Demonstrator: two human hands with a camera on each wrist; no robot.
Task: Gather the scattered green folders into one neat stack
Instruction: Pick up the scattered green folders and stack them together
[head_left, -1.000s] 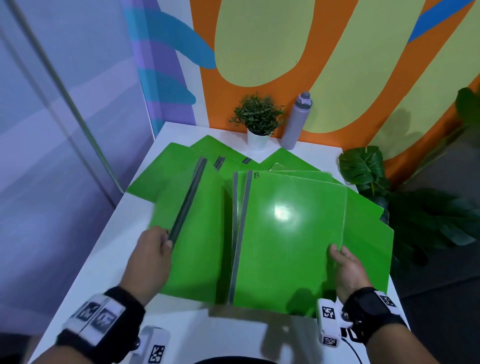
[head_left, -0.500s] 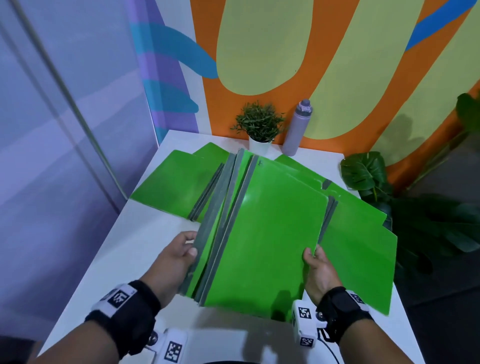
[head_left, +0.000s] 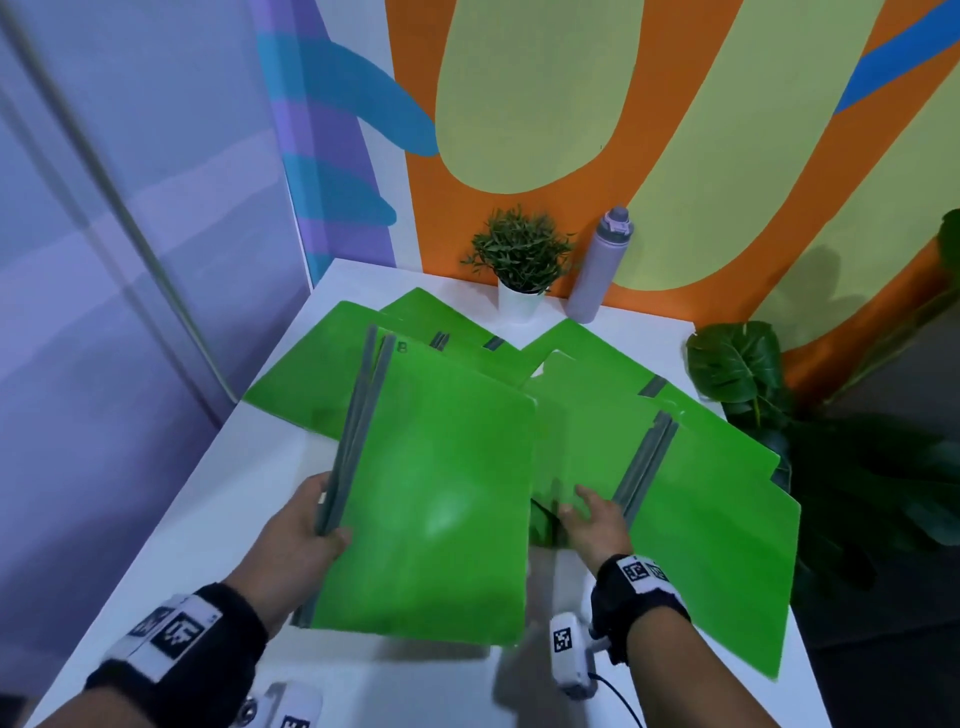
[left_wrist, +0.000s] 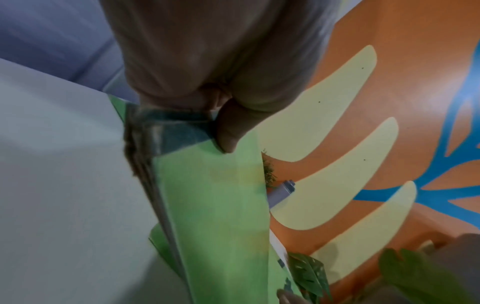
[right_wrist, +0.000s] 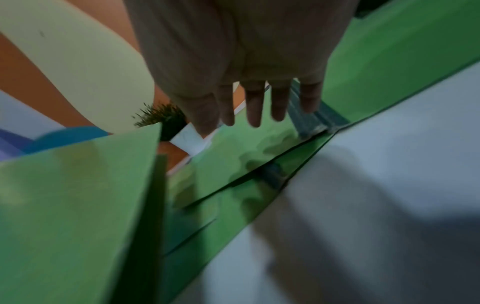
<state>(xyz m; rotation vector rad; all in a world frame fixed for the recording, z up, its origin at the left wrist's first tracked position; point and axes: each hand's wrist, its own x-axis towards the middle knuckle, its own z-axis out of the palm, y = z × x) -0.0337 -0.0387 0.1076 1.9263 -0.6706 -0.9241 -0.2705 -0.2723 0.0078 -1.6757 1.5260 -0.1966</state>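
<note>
Potted plant (head_left: 521, 260) and bottle (head_left: 597, 265) stand behind green folders (head_left: 431, 499).

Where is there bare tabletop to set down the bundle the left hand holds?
Bare white table runs along the left edge, bordered by the left hand and the folders on the table. A second strip lies along the near edge, under the held bundle. The right side is crowded: overlapping folders under the right hand. The potted plant and bottle fill the back.
</note>
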